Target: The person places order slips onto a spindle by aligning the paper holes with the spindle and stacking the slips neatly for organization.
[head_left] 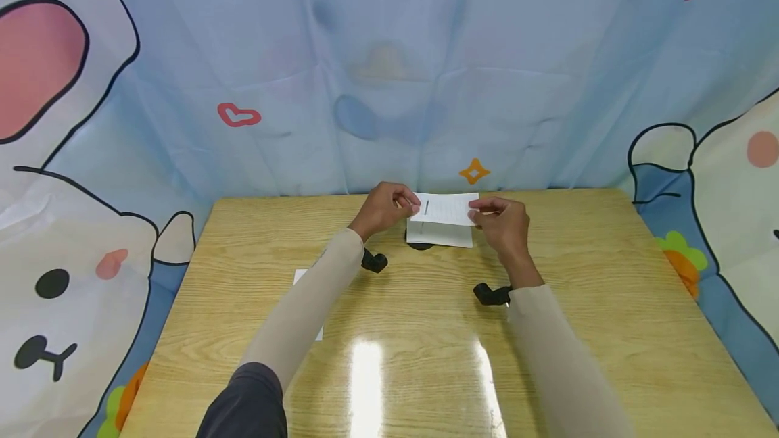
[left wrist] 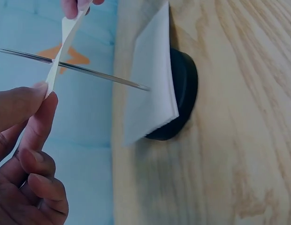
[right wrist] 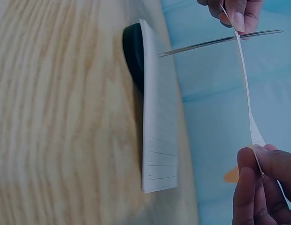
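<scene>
Between both hands a white slip of lined paper (head_left: 450, 209) is stretched, with a thin metal spike (left wrist: 108, 77) passing through it nearer its left end. My left hand (head_left: 385, 208) pinches the left edge with thumb and fingertips. The right hand (head_left: 505, 223) pinches the opposite edge the same way. Below the held slip, and apart from it, several white paper slips (right wrist: 159, 136) lie in a stack at the foot of the spike. They rest on a round black base (left wrist: 187, 89), largely covered by the paper, near the table's far edge.
The wooden table (head_left: 420, 316) ends at a blue cartoon-printed curtain (head_left: 389, 73) behind the spike. Another white paper (head_left: 299, 275) lies on the table, partly hidden under the left forearm. Black wrist cameras (head_left: 374, 262) hang below both wrists.
</scene>
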Action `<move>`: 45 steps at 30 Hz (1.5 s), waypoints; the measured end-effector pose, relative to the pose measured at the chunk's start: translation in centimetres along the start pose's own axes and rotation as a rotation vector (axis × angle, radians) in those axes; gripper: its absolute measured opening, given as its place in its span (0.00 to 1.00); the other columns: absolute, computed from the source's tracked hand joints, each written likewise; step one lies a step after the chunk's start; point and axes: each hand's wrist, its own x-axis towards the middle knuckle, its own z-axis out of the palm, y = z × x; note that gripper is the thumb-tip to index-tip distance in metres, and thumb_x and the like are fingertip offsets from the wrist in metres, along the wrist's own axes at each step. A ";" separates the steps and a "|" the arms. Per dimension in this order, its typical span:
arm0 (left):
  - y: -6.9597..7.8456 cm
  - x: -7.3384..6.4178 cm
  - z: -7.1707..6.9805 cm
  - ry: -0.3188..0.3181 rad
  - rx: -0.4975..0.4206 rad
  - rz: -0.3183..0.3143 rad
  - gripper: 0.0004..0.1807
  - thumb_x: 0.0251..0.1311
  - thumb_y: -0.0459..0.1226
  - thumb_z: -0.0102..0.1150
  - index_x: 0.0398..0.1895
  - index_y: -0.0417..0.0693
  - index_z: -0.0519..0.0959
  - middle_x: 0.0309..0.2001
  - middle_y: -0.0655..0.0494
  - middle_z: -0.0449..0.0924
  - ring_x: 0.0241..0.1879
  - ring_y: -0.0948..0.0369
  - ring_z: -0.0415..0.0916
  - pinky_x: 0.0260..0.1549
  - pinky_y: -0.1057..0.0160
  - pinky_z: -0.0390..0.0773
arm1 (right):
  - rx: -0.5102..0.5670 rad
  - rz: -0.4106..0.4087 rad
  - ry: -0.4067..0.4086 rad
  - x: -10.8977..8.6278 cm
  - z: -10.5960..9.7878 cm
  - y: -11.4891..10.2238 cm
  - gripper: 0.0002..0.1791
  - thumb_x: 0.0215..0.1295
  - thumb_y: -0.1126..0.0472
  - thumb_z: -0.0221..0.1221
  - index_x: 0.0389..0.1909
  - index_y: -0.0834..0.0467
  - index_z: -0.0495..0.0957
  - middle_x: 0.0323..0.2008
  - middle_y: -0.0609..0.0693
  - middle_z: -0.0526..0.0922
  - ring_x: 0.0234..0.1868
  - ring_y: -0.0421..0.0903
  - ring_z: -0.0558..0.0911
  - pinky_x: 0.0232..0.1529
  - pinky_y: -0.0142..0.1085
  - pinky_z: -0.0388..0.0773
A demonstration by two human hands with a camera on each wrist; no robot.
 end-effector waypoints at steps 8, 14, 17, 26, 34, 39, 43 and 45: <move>-1.3 -0.2 0.6 0.015 0.001 -0.030 0.03 0.71 0.37 0.69 0.42 0.49 0.88 0.37 0.51 0.85 0.35 0.57 0.79 0.32 0.63 0.75 | -0.047 0.003 -0.010 -0.2 0.8 1.2 0.11 0.73 0.62 0.68 0.51 0.62 0.89 0.48 0.59 0.87 0.45 0.59 0.90 0.43 0.43 0.88; -1.8 -0.6 1.3 0.009 -0.003 -0.054 0.04 0.71 0.37 0.68 0.43 0.48 0.87 0.38 0.51 0.84 0.36 0.56 0.79 0.32 0.62 0.75 | -0.097 0.017 -0.013 -0.3 1.2 2.1 0.09 0.73 0.61 0.68 0.49 0.60 0.90 0.47 0.58 0.87 0.44 0.57 0.90 0.38 0.35 0.84; -2.1 -0.6 1.6 0.010 0.010 -0.062 0.03 0.71 0.38 0.68 0.42 0.49 0.87 0.38 0.51 0.84 0.37 0.56 0.79 0.34 0.61 0.75 | -0.130 0.017 -0.006 -0.4 1.4 2.5 0.08 0.73 0.61 0.67 0.48 0.58 0.91 0.47 0.57 0.87 0.43 0.54 0.88 0.38 0.36 0.82; -2.7 -0.7 2.7 0.009 0.045 -0.101 0.02 0.71 0.36 0.67 0.41 0.49 0.88 0.33 0.55 0.83 0.34 0.58 0.78 0.35 0.62 0.75 | -0.206 0.014 0.017 -0.5 2.3 3.4 0.06 0.71 0.63 0.68 0.44 0.56 0.92 0.42 0.58 0.89 0.39 0.53 0.87 0.37 0.40 0.81; -3.0 -0.9 3.2 -0.001 0.081 -0.103 0.02 0.69 0.34 0.68 0.40 0.47 0.89 0.32 0.55 0.82 0.32 0.60 0.77 0.35 0.63 0.75 | -0.263 -0.025 0.018 -1.0 2.8 3.9 0.05 0.71 0.64 0.67 0.43 0.58 0.91 0.41 0.59 0.88 0.41 0.56 0.87 0.43 0.47 0.83; -2.9 -1.0 3.5 -0.008 0.138 -0.100 0.02 0.70 0.34 0.68 0.41 0.46 0.89 0.32 0.55 0.82 0.32 0.60 0.75 0.35 0.64 0.74 | -0.317 -0.057 0.014 -1.2 2.9 4.0 0.05 0.70 0.65 0.67 0.42 0.59 0.91 0.40 0.61 0.89 0.40 0.57 0.87 0.43 0.50 0.82; -2.6 -1.0 3.6 -0.019 0.198 -0.089 0.03 0.71 0.34 0.67 0.41 0.47 0.88 0.33 0.54 0.83 0.32 0.60 0.76 0.35 0.63 0.74 | -0.355 -0.076 0.011 -1.3 2.8 4.0 0.04 0.69 0.65 0.68 0.40 0.60 0.91 0.38 0.61 0.89 0.39 0.58 0.86 0.46 0.53 0.80; -2.5 -1.0 3.6 -0.021 0.215 -0.094 0.03 0.71 0.35 0.67 0.41 0.47 0.88 0.33 0.53 0.83 0.31 0.59 0.76 0.35 0.63 0.74 | -0.370 -0.084 0.013 -1.3 2.8 4.0 0.04 0.69 0.65 0.68 0.39 0.60 0.91 0.37 0.61 0.89 0.38 0.59 0.86 0.47 0.54 0.78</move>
